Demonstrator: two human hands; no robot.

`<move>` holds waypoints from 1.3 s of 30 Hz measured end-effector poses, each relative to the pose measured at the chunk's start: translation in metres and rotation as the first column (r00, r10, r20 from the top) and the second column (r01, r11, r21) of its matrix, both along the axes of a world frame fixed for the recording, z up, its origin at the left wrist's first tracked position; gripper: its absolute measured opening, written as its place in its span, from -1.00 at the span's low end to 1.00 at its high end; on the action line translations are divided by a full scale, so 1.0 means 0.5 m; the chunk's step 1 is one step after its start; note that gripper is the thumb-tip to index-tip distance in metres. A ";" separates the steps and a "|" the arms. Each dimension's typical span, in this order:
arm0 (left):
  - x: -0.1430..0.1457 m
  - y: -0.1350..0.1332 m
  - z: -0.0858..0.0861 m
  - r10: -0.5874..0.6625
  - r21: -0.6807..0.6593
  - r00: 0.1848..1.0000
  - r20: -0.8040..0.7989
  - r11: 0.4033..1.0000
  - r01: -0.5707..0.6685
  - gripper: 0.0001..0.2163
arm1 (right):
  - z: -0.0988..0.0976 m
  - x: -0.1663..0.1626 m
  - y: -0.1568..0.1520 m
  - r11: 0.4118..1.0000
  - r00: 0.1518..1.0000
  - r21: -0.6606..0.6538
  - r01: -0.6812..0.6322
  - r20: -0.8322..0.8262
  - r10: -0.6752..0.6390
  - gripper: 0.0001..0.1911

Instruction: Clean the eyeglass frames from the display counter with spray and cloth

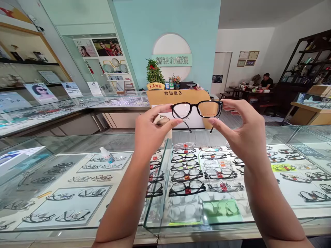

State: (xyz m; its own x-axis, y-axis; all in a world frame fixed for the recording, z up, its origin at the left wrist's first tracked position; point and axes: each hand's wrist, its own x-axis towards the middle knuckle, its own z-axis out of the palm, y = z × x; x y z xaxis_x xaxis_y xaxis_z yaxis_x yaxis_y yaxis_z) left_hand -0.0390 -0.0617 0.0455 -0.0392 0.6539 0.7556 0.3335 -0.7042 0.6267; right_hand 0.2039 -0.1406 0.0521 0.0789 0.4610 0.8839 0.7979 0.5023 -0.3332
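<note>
Raised above the glass counter is a pair of black-framed eyeglasses (194,105), level, with its temple arms hanging behind and faint lettering on one lens. My left hand (152,125) pinches the frame's left end between thumb and fingers. A folded beige cloth (165,124) is also tucked in that hand, partly hidden by the fingers. At the opposite end, my right hand (243,124) grips the frame's right corner, thumb below and fingers above. Under both hands, rows of eyeglasses (186,172) with red tags lie inside the glass display case (155,220).
A small white bottle (107,155) stands on the counter glass at left. Farther off are a cashier desk (152,98) with a potted plant (154,71), another display counter (116,103), and a person (266,82) seated at a table. Glass edges run close below my forearms.
</note>
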 end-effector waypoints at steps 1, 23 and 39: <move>0.000 0.000 0.000 0.002 -0.002 1.000 0.000 1.000 -0.002 -0.56 | 0.000 0.000 -0.001 1.000 1.000 -0.007 0.006 0.002 -0.006 -0.58; 0.025 -0.013 -0.020 0.136 0.228 0.990 -0.026 0.965 -0.126 -0.55 | -0.007 0.011 0.005 0.980 0.999 -0.197 0.026 0.037 -0.019 -0.47; 0.035 -0.017 -0.022 0.164 0.265 0.986 -0.040 0.953 -0.148 -0.52 | -0.006 0.016 0.006 0.968 1.000 -0.250 0.009 0.008 -0.007 -0.45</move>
State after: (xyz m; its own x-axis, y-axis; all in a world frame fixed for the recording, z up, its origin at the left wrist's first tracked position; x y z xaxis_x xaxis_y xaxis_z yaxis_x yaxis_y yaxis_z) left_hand -0.0217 -0.0703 0.0346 -0.0738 0.4240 0.9026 0.4835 -0.7764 0.4043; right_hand 0.2119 -0.1375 0.0490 0.0779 0.6666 0.7413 0.8043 0.3974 -0.4419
